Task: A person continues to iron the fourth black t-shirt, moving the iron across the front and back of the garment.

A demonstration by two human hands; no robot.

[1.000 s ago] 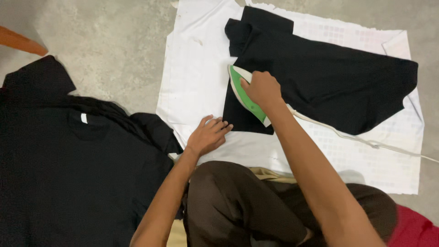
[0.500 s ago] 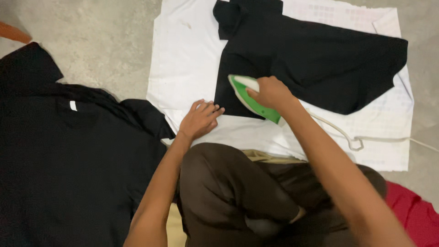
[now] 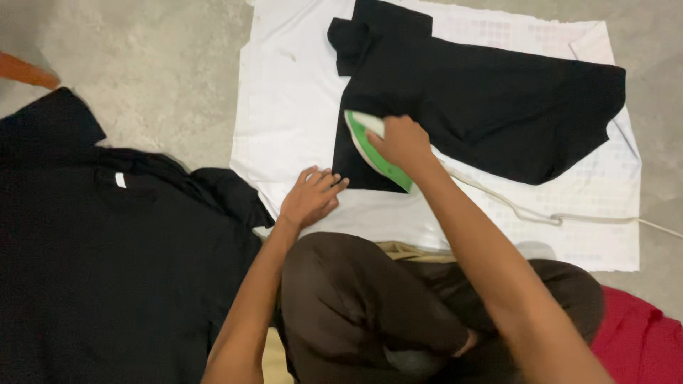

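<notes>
Two hands work over a white sheet (image 3: 299, 107) spread on the concrete floor (image 3: 156, 78). The right hand (image 3: 402, 141) is closed around the handle of a green and white iron (image 3: 370, 146), which sits on the lower left corner of a black garment (image 3: 484, 99) lying flat on the sheet. The iron's pale cord (image 3: 526, 210) trails from behind that hand across the sheet toward the right edge. The left hand (image 3: 311, 198) is open, fingers spread and palm down, pressing flat on the sheet just beside the garment's bottom corner; it holds nothing. The person sits cross-legged in dark brown trousers (image 3: 370, 306) at the sheet's near edge. A heap of black clothes (image 3: 114, 263) lies on the floor to the left, well apart from the iron. A red cloth (image 3: 637, 334) shows at the lower right, beside the person's knee. An orange object (image 3: 25, 71) pokes in at the upper left edge; what it is cannot be told.
</notes>
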